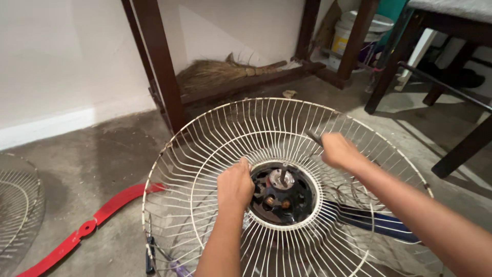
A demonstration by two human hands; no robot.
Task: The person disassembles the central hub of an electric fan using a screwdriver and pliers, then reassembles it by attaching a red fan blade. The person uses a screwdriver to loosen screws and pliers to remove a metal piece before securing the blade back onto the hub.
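Observation:
A white wire fan guard, the rear half, faces up at me with the dark motor hub and its shaft in the middle. My left hand rests on the inner ring at the hub's left edge, fingers curled on it. My right hand is closed around a thin dark tool held over the guard's upper right wires. A blue stand part shows under the guard at the right.
A red fan blade lies on the concrete floor at the left. Another wire guard sits at the far left edge. Dark wooden table legs, a broom, a white bucket and chair legs stand behind.

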